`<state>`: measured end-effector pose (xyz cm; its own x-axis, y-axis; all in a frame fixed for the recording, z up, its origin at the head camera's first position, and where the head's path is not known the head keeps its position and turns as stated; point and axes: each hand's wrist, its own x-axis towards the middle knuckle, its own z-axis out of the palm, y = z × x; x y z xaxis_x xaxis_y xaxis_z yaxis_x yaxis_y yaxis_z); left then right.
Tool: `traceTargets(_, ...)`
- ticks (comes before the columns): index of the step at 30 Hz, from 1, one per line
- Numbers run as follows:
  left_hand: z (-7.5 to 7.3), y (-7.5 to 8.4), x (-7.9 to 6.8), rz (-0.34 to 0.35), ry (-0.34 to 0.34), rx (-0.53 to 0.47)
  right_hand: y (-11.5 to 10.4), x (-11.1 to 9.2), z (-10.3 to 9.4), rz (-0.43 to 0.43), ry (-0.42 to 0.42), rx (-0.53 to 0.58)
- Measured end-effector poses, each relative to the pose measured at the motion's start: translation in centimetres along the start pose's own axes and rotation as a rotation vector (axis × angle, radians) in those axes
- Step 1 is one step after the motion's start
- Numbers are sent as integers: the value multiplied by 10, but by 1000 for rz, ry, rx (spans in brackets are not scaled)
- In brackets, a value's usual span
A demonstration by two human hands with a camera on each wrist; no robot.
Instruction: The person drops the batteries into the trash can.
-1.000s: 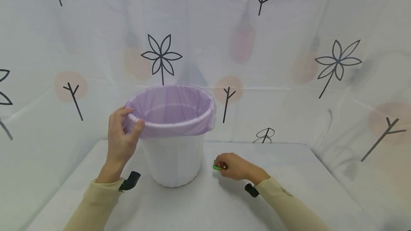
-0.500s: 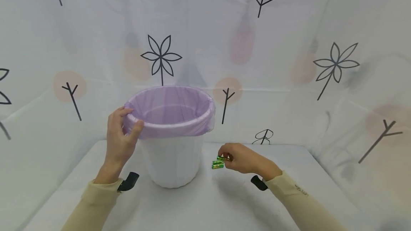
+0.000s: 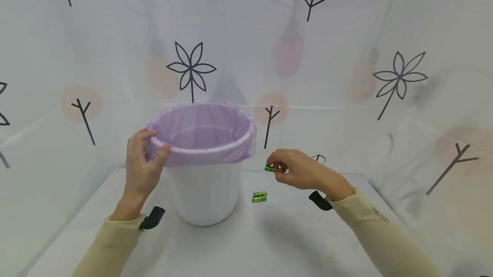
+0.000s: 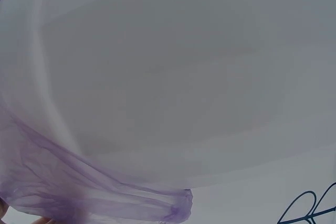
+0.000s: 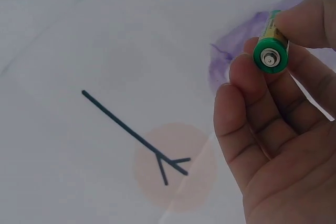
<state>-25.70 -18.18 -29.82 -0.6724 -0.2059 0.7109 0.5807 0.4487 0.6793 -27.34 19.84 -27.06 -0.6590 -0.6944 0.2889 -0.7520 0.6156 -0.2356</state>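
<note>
My left hand (image 3: pixel 143 165) grips the rim of a white trash can (image 3: pixel 206 195), thumb outside and fingers over the edge. A purple plastic bag (image 3: pixel 209 157) lines the can and folds down over its rim. To the right of the can, my right hand (image 3: pixel 302 169) pinches a green battery (image 5: pixel 271 53) between thumb and fingers, raised above the table. Its metal terminal faces the right wrist camera. Two more green batteries (image 3: pixel 259 196) lie side by side on the table, right of the can. The left wrist view shows mostly the can's white wall and the bag's hem.
A white-covered table (image 3: pixel 231 251) carries the can and the batteries. Behind it hangs a pale curtain (image 3: pixel 331 71) printed with leaf and twig drawings. Each wrist wears a black camera strap (image 3: pixel 152 218).
My right hand has lifted one battery off the table, moving up and slightly right, so the other two show fully. My left hand stays on the rim.
</note>
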Motion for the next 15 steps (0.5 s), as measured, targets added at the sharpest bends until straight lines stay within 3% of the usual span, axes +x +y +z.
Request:
traceTargets(9, 0, 1, 1, 4, 6, 14, -14, 20, -39, -93, 97, 24)
traceTargets(15, 0, 1, 0, -2, -1, 13, -27, 40, -55, -139, 139, 43)
